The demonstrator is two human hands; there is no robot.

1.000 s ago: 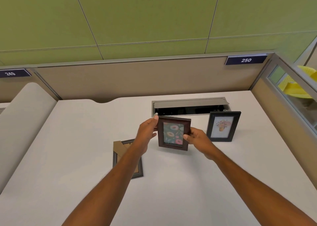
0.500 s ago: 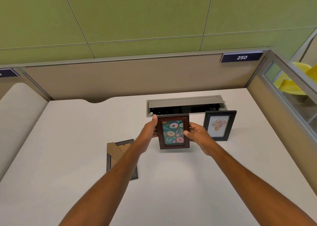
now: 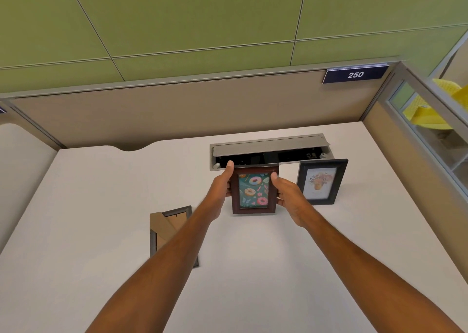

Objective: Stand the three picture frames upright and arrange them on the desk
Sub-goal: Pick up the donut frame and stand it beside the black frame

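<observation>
While the brown frame [image 3: 254, 189] is held upright at the centre of the picture, its left edge is gripped by the left hand [image 3: 219, 188] and its right edge by the right hand [image 3: 288, 196], fingers closed on the wood. Whether its lower edge touches the white desk [image 3: 88, 206] cannot be told. Just right of it, the black frame [image 3: 320, 182] is stood upright. At lower left, the third frame [image 3: 168, 229] is laid face down, partly hidden by the left forearm.
</observation>
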